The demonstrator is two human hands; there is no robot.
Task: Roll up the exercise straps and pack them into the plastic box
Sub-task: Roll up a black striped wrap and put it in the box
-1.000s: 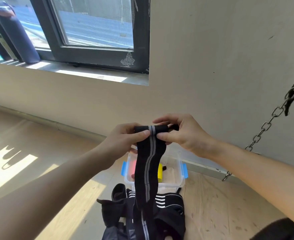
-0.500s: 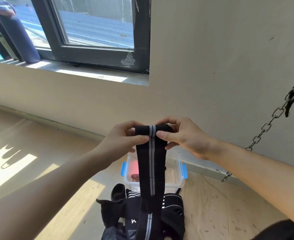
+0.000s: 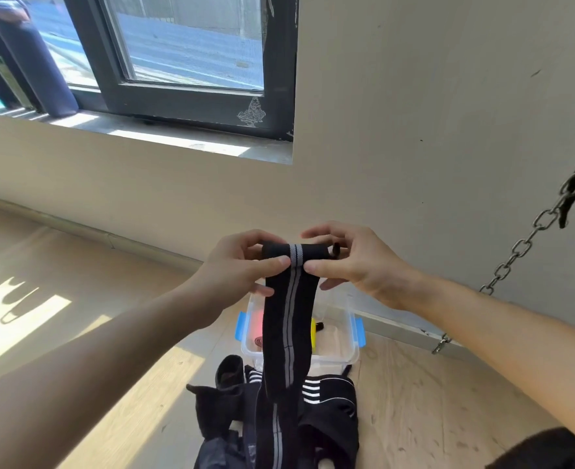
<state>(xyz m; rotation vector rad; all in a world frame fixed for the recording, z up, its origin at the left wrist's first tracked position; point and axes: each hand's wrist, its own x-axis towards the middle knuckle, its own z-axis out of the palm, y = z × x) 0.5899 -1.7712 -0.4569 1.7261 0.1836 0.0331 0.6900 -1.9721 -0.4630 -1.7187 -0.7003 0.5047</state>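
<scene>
I hold the strap (image 3: 289,319) up in the air by its rolled top end, the roll (image 3: 294,252). The left hand (image 3: 242,265) pinches it between thumb and curled fingers. The right hand (image 3: 354,265) grips the other side the same way, and the thumbs nearly meet at the grey stripe. Held high, the loose tail hangs flat and straight, which I judge keeps the winding tight and even. The tail drops onto the pile (image 3: 326,401) on the floor (image 3: 431,384), just before the box (image 3: 335,358), which sits close for packing.
</scene>
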